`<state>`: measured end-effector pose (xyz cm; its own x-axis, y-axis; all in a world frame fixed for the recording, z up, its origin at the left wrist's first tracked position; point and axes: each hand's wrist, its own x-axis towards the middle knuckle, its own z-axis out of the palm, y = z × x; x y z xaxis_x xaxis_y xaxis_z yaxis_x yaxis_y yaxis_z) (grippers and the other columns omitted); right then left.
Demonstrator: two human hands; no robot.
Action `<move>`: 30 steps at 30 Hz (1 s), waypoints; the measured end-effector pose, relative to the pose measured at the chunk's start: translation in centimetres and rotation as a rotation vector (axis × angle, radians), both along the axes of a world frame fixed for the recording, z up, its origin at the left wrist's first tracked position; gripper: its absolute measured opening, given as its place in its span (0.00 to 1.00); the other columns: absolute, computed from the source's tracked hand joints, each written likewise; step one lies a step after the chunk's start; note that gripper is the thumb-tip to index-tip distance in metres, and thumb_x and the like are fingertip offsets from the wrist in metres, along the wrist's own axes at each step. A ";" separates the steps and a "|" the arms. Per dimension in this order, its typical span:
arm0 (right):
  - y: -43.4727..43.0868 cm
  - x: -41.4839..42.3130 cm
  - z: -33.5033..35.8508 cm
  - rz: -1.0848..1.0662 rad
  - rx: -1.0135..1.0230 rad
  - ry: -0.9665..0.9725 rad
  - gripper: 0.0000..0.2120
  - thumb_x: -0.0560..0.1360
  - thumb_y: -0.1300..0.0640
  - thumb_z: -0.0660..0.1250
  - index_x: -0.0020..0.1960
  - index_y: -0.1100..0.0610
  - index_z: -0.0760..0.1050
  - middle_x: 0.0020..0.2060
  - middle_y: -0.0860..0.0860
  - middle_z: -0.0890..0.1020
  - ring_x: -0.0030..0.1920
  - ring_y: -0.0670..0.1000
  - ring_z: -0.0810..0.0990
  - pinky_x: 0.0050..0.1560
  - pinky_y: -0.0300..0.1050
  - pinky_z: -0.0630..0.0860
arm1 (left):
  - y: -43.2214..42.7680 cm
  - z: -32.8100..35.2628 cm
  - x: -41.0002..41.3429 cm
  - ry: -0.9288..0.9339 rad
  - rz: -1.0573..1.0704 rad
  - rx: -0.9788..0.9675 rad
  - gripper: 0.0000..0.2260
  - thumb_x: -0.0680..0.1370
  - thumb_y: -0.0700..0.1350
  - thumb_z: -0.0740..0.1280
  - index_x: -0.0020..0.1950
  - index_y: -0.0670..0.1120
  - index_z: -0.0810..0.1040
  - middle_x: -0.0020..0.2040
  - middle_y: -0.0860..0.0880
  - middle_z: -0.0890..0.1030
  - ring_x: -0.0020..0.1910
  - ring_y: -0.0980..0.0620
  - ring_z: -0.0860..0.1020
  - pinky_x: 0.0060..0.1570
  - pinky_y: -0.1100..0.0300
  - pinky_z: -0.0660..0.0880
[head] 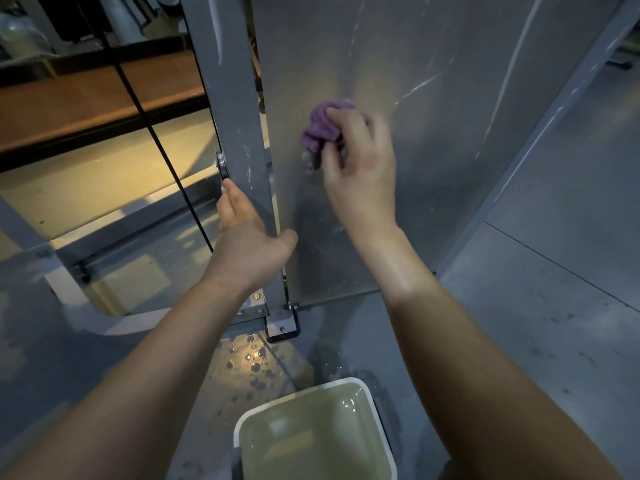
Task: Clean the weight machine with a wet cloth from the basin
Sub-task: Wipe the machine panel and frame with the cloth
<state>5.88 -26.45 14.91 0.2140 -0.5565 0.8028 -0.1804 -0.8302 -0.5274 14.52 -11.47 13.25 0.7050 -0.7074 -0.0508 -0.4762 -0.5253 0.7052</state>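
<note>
A bunched purple cloth (320, 128) is pressed against the grey shroud panel of the weight machine (433, 116). My right hand (360, 168) grips the cloth, fingers curled round it. My left hand (249, 237) wraps round the grey upright frame post (235, 98), thumb on the panel side and fingers behind the post. A white basin (382, 420) holding water stands on the floor below, between my forearms.
Water drops spot the grey floor (252, 362) near the machine's base bracket (282, 327). A black cable (156, 147) runs diagonally left of the post. A slanted grey frame bar (540, 143) borders the panel on the right.
</note>
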 end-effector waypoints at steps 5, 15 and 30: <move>-2.3 -2.2 -3.7 -0.198 0.239 -0.090 0.08 0.71 0.64 0.67 0.50 0.62 0.77 0.50 0.56 0.73 0.41 0.50 0.74 0.45 0.54 0.77 | 0.1 0.3 -0.1 -0.006 -0.001 0.012 0.50 0.79 0.53 0.68 0.81 0.49 0.29 0.84 0.52 0.40 0.82 0.45 0.51 0.77 0.47 0.62; -3.4 -3.6 -5.2 -0.242 0.301 -0.092 0.07 0.72 0.64 0.67 0.49 0.61 0.76 0.49 0.56 0.74 0.42 0.46 0.71 0.48 0.53 0.77 | -0.5 0.1 -0.5 -0.019 0.032 0.027 0.50 0.79 0.55 0.67 0.81 0.48 0.29 0.84 0.52 0.38 0.82 0.44 0.52 0.76 0.47 0.61; -3.0 -2.4 -4.0 -0.205 0.268 -0.146 0.09 0.71 0.68 0.67 0.51 0.62 0.79 0.48 0.58 0.78 0.45 0.41 0.72 0.51 0.28 0.70 | -0.4 -0.5 -0.5 -0.038 0.031 0.015 0.51 0.78 0.53 0.68 0.81 0.49 0.29 0.84 0.52 0.39 0.82 0.44 0.51 0.76 0.47 0.61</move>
